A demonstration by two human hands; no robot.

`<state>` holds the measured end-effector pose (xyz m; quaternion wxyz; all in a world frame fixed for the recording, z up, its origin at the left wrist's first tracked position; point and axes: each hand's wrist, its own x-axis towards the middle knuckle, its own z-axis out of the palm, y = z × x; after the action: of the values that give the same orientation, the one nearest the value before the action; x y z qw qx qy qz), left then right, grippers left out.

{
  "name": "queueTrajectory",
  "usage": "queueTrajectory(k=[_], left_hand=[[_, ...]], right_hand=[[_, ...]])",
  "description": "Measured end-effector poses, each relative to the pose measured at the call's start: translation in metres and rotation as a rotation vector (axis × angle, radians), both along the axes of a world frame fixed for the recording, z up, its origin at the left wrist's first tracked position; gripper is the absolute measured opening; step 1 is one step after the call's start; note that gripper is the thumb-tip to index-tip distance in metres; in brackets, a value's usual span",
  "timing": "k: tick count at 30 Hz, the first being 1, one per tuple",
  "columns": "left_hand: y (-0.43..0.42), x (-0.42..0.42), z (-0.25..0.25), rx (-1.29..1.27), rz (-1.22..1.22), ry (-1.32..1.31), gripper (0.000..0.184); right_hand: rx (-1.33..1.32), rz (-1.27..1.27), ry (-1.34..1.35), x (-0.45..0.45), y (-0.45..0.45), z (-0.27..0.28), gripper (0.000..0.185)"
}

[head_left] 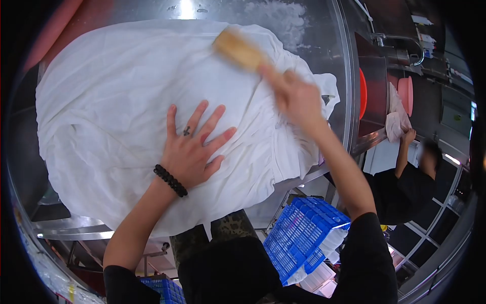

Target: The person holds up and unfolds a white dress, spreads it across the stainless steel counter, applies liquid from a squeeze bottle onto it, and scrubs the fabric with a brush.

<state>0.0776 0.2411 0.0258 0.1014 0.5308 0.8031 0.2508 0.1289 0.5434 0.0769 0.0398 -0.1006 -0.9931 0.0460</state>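
A large wrinkled white cloth (pixel 116 91) lies spread over a metal table (pixel 324 30). My left hand (pixel 195 147) rests flat on it with fingers spread, a black beaded bracelet at the wrist. Blurred by motion, my right hand (pixel 296 99) is closed around the handle of a wooden brush (pixel 240 48). The brush is over the upper right part of the cloth; whether its underside touches the fabric cannot be made out.
Below the table's right side stands a blue plastic crate (pixel 304 233) with white material beside it. Another blue crate (pixel 164 290) is at the bottom. At right, a co-worker (pixel 410 177) holds light cloth (pixel 397 119) near a sink with a faucet (pixel 405 40). Whitish foam (pixel 278 20) marks the table.
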Motion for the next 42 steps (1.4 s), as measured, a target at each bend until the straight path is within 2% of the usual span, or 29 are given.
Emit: queueTrajectory(k=[2,6,8,9,11,14,16,18,19,21,23,24,26,27,31,34,37,42], left_hand=[[-0.002,0.001,0.003,0.000,-0.003,0.001,0.057],[-0.002,-0.001,0.003,0.037,-0.012,-0.029,0.056],[-0.012,0.003,0.006,0.016,-0.031,-0.053,0.056],[-0.016,0.001,0.009,0.005,-0.033,-0.059,0.055],[-0.022,-0.006,0.013,-0.014,-0.059,-0.070,0.055],[-0.051,0.007,0.016,0.012,-0.062,-0.119,0.054],[-0.068,0.011,0.016,0.036,-0.069,-0.163,0.053],[-0.071,0.011,0.015,0.020,-0.068,-0.148,0.053],[-0.070,0.011,0.015,0.011,-0.073,-0.127,0.053],[-0.069,0.011,0.016,-0.003,-0.080,-0.096,0.052],[-0.071,0.013,0.017,-0.008,-0.080,-0.093,0.052],[-0.074,0.016,0.018,-0.008,-0.082,-0.108,0.051],[-0.072,0.011,0.019,0.006,-0.086,-0.111,0.051],[-0.070,0.007,0.018,0.014,-0.086,-0.108,0.051],[-0.072,0.011,0.015,0.005,-0.086,-0.086,0.050],[-0.074,0.011,0.013,0.019,-0.075,-0.070,0.053],[-0.070,0.013,0.008,0.058,-0.080,-0.082,0.056],[-0.075,0.010,0.012,0.059,-0.092,-0.086,0.055]], right_hand=[[0.021,-0.032,-0.025,0.001,-0.004,0.001,0.063],[-0.024,0.246,-0.042,0.035,-0.025,-0.013,0.062],[0.115,0.073,0.055,0.007,-0.004,-0.009,0.061],[0.111,0.078,0.064,0.000,0.004,-0.004,0.061],[-0.077,-0.140,0.151,-0.003,0.018,0.005,0.056],[-0.254,-0.019,0.180,0.037,-0.010,0.010,0.054],[-0.312,-0.043,0.115,0.059,-0.045,0.009,0.059],[-0.319,0.093,0.049,0.075,-0.074,-0.004,0.067],[-0.317,0.095,0.046,0.074,-0.078,-0.012,0.067],[-0.022,0.261,-0.102,0.070,-0.081,-0.022,0.072],[0.049,0.142,-0.092,0.037,-0.043,-0.011,0.073],[0.045,0.145,-0.099,0.038,-0.039,-0.003,0.073],[0.013,-0.054,-0.040,0.032,-0.032,0.008,0.072],[0.019,-0.051,-0.037,0.033,-0.032,0.006,0.072],[-0.005,0.263,-0.083,0.071,-0.046,-0.024,0.071],[-0.048,0.252,-0.058,0.066,-0.066,-0.014,0.071],[-0.072,0.224,-0.065,0.056,-0.071,0.007,0.071],[-0.009,-0.015,-0.057,0.029,-0.047,0.015,0.070]])
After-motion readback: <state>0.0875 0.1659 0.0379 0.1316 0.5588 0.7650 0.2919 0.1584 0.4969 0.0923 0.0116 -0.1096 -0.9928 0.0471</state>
